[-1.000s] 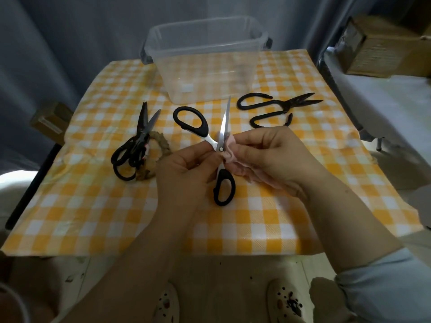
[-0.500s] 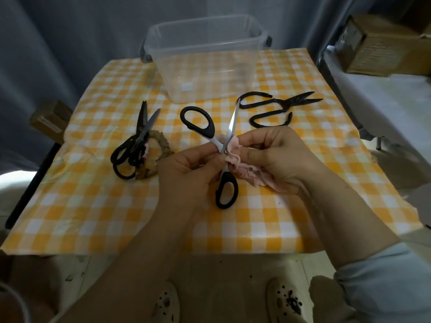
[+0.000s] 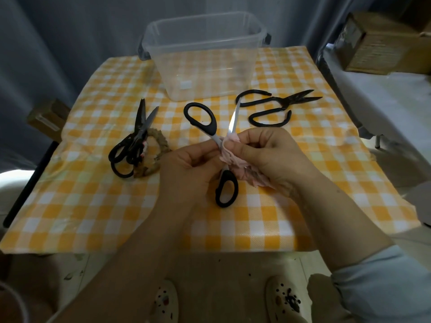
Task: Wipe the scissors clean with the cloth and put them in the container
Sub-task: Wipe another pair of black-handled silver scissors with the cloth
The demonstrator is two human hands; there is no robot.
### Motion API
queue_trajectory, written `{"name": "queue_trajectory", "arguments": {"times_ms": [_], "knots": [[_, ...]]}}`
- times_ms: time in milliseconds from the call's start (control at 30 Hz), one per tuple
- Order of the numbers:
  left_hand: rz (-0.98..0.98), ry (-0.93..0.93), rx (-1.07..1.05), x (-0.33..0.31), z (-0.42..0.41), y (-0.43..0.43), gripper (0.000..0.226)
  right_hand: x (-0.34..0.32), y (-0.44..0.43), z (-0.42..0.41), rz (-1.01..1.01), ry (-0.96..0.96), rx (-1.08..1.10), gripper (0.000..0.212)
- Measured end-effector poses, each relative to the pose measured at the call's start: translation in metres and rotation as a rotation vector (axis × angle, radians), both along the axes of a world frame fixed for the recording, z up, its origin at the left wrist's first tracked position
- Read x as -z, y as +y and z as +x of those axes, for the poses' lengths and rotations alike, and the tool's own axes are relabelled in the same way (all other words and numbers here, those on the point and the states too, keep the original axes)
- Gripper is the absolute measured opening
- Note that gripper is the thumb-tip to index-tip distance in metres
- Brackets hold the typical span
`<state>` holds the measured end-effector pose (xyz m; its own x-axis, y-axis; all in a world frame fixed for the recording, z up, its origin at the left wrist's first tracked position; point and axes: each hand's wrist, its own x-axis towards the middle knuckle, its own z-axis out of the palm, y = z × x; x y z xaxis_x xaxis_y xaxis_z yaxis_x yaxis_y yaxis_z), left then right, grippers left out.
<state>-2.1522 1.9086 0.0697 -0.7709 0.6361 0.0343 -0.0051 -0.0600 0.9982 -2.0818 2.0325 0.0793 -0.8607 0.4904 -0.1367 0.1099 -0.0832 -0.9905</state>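
Note:
Above the middle of the table I hold a pair of black-handled scissors [image 3: 211, 127], spread open, one blade pointing up and away. My left hand [image 3: 189, 166] pinches them near the pivot. My right hand [image 3: 268, 155] grips a crumpled pink cloth [image 3: 235, 162] and presses it against the blades at the pivot. A clear plastic container [image 3: 205, 59] stands behind them at the table's far edge; nothing shows inside it.
A second pair of black scissors [image 3: 133, 145] lies at the left on a tan braided ring [image 3: 161, 141]. All-black iron shears [image 3: 275, 106] lie at the right near the container. The table has a yellow checked cloth [image 3: 93, 206]. A brown box [image 3: 384, 43] sits far right.
The scissors have tilted slightly to the right and more pink cloth now hangs out beside my right hand. The cloth has shifted along the blades near the pivot.

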Motion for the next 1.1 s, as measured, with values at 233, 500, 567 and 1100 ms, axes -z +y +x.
{"name": "queue_trajectory", "arguments": {"times_ms": [233, 500, 567, 1100], "knots": [[-0.003, 0.030, 0.049, -0.003, 0.003, -0.003, 0.032, 0.004, 0.006, 0.000, 0.112, -0.044, -0.051, 0.025], [-0.062, 0.105, -0.032, 0.002, 0.000, 0.000, 0.027, 0.007, 0.000, 0.003, 0.278, -0.040, -0.014, 0.017], [-0.066, 0.120, -0.050, 0.001, 0.003, 0.000, 0.026, 0.011, -0.006, -0.002, 0.526, -0.065, 0.031, 0.026], [0.031, -0.065, -0.076, -0.005, -0.002, 0.002, 0.029, 0.010, 0.008, -0.003, 0.278, 0.117, 0.126, 0.037]]}}
